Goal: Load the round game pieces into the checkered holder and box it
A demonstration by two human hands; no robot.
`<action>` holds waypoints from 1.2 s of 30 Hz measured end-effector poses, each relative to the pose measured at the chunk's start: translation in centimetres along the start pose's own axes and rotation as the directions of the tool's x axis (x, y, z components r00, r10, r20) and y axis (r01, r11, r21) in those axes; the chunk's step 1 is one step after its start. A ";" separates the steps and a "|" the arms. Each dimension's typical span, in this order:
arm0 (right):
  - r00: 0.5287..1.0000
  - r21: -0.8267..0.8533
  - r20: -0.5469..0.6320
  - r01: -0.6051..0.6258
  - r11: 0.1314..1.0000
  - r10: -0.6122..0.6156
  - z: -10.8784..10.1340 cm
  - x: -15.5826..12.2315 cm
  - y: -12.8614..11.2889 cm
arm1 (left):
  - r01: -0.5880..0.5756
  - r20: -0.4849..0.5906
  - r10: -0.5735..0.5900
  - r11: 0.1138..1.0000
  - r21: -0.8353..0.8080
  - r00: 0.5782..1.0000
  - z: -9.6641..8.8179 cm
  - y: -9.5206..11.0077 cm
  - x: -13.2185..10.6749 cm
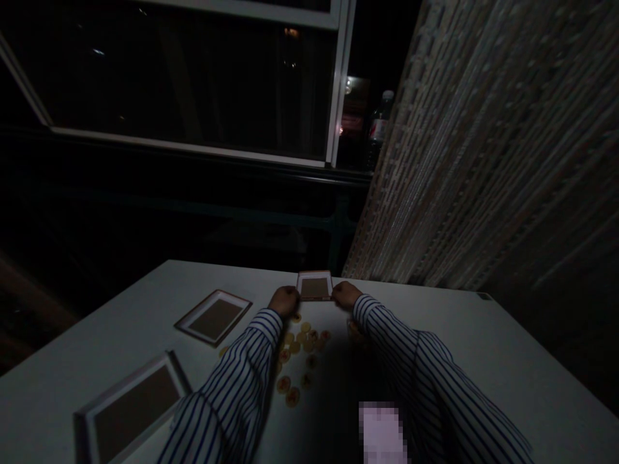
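Dim room, one person at a white counter (483,361), both arms in striped sleeves reaching forward. The left hand (284,301) and right hand (346,294) are at the far middle of the counter, one on each side of a small frame (314,287): white border, brown centre, seen face-up. It sits between the two hands, low over the counter or resting on it; too dark to tell which.

The left hand's fingers are curled in and closed on the frame's left edge. The right hand's fingers are curled the same way, pinching the right edge. Individual fingertips can't be made out in this light.

Just behind the hands, between the forearms, a scatter of round yellow tokens (300,348) lies flat on the counter, some touching each other, a few apart nearer the person.

To the left, well apart from the hands, a medium frame (214,317) lies flat. A large frame (133,406) of the same look lies near the left elbow, at the near left corner.

Beyond the counter there's a dark window (338,84), with a plastic bottle (380,125) standing upright beside it. A ribbed curtain (483,142) hangs on the right.
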State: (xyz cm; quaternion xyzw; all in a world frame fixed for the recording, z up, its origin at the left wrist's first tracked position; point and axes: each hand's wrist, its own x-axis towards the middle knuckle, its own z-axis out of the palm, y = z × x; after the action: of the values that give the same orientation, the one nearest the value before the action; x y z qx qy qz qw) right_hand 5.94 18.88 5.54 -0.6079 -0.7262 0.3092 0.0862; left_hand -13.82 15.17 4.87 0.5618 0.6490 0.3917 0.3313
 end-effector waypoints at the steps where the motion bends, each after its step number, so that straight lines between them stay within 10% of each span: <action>1: 1.000 0.018 -0.005 0.003 1.000 -0.003 -0.1 -0.1 0.0 | 0.004 -0.012 -0.004 1.000 -0.008 1.000 -0.1 0.1 -0.1; 21: 0.963 0.445 -0.246 0.211 0.870 -0.107 -2.5 -5.6 -0.3 | -0.193 -0.155 0.166 0.965 -0.178 0.974 -1.1 3.3 -3.8; 36: 0.920 0.643 -0.362 0.361 0.675 -0.148 -1.8 -12.7 1.3 | -0.313 -0.239 0.258 0.922 -0.229 0.936 -0.2 6.5 -11.6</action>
State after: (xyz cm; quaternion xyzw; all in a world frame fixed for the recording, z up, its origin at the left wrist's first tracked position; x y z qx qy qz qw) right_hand 11.04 7.74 9.38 -0.4586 -0.6134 0.4556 0.4536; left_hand -9.19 4.05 10.58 0.5585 0.5325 0.5742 0.2738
